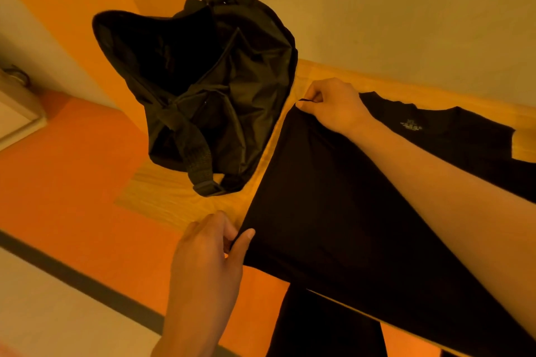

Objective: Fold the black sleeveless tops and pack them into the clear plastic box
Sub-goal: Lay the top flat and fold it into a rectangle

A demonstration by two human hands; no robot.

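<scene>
A black sleeveless top (333, 197) lies spread over the wooden table (174, 191), its neck label toward the right. My left hand (208, 249) pinches the near left corner of the fabric between thumb and fingers. My right hand (333, 104) pinches the far left corner, near the table's back edge. The cloth stretches taut between the two hands, and part of it hangs over the table's front edge. No clear plastic box is in view.
An open dark bag (203, 89) with a strap stands on the table just left of the top. A pale wall (377, 8) runs behind the table. Orange floor (72, 168) lies to the left, with a white unit (14, 112) at the far left.
</scene>
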